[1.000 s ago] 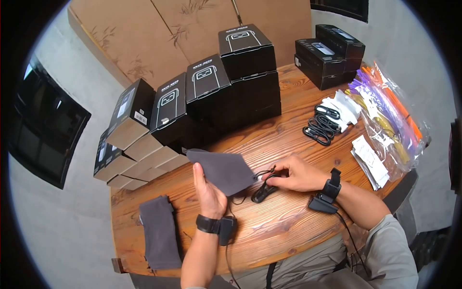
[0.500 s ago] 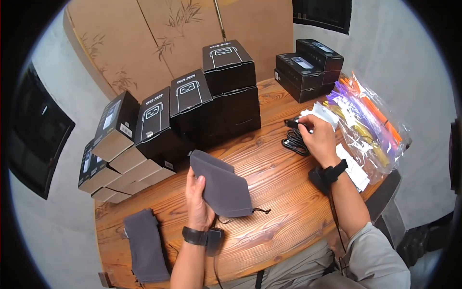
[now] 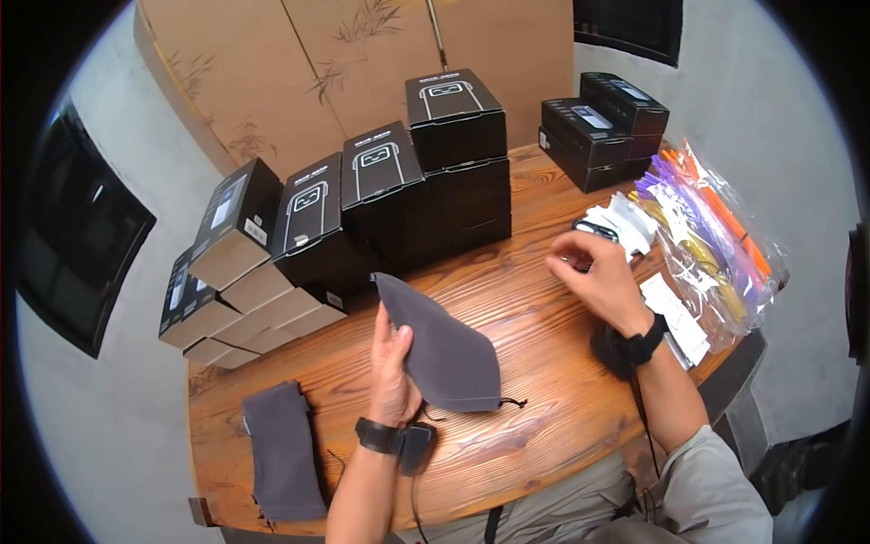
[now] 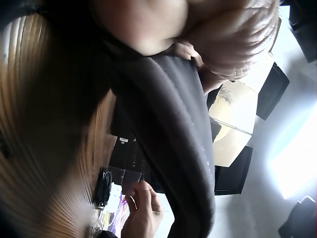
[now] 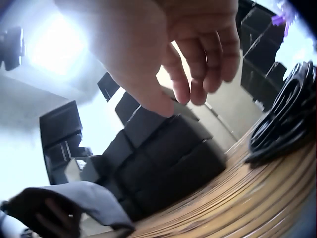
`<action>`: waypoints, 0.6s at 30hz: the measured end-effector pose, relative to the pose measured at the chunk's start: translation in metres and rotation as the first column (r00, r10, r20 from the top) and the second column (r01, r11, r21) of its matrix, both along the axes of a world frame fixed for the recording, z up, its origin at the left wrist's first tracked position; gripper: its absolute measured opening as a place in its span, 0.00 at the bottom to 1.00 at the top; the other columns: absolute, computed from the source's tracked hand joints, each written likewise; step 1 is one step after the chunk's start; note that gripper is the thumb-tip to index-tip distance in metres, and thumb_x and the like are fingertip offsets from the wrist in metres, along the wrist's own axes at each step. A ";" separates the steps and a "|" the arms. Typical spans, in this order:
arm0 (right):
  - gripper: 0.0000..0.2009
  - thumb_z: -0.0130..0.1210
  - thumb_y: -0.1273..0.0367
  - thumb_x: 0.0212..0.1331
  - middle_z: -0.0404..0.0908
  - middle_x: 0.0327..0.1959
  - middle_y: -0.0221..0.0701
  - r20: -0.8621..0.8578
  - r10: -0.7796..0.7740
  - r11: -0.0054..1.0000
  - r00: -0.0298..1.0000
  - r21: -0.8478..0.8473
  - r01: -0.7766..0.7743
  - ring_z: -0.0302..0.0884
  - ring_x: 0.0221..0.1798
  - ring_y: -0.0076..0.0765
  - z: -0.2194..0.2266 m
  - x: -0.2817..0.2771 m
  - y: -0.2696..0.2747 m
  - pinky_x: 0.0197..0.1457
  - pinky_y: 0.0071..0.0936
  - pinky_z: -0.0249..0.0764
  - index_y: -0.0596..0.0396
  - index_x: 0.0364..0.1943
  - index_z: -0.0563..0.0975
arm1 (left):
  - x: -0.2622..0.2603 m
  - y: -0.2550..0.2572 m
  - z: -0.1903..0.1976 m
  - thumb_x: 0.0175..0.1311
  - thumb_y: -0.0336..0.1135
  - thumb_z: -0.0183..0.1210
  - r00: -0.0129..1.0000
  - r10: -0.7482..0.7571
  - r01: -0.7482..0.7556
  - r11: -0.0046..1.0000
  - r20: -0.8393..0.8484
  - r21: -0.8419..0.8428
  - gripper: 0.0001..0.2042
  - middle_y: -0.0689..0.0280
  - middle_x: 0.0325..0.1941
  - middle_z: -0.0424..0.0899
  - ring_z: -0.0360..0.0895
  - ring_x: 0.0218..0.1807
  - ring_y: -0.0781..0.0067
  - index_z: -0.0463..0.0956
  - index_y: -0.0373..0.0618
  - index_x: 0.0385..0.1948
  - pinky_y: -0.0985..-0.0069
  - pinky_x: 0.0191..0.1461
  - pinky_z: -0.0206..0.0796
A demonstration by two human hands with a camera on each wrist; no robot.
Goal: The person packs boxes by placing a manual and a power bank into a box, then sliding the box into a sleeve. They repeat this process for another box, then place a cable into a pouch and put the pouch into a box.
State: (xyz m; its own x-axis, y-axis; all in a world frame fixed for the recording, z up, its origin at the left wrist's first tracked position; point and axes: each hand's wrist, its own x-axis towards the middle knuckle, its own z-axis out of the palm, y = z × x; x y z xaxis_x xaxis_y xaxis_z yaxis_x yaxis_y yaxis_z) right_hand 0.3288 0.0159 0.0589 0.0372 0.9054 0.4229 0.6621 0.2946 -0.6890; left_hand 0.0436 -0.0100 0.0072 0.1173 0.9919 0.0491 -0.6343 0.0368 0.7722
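My left hand [image 3: 391, 385] holds a dark grey drawstring pouch [image 3: 449, 354] tilted above the table, thumb lying on its near face. The pouch's short black cord [image 3: 514, 403] sticks out at its lower right corner. Farther right, my right hand [image 3: 600, 283] hovers beside the bundled black cables [image 5: 287, 116], its fingers loosely bent with nothing between them in the right wrist view. That hand partly covers the cables in the head view. A second grey pouch [image 3: 285, 453] lies flat at the table's left.
Black boxes [image 3: 381, 168] stand stacked along the back left, with a smaller stack [image 3: 603, 136] at the back right. White packets [image 3: 630, 222], folded papers [image 3: 678, 322] and a clear bag of coloured strips [image 3: 711, 236] lie on the right side of the wooden table [image 3: 535, 381].
My right hand carried a bundled black cable from beside the pouch to the cables at the right and let it go. The left hand keeps hold of the pouch.
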 end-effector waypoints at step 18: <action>0.23 0.56 0.65 0.65 0.79 0.50 0.31 -0.970 0.101 0.629 0.219 -0.108 -0.769 0.79 0.50 0.26 -0.040 -0.045 -0.006 0.55 0.32 0.77 0.54 0.62 0.65 | 0.005 -0.009 0.003 0.66 0.32 0.58 0.932 -0.311 0.297 0.950 -0.188 -0.095 0.32 0.59 0.59 0.76 0.79 0.55 0.72 0.54 0.44 0.70 0.76 0.58 0.73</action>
State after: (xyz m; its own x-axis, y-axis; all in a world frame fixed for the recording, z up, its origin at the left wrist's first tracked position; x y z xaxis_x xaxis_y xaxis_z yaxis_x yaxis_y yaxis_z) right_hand 0.2833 0.0104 0.0190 -0.4349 0.8995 -0.0432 -0.4950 -0.2788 -0.8230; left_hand 0.0490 -0.0189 0.0098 0.4145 0.9075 -0.0685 -0.4190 0.2571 0.8708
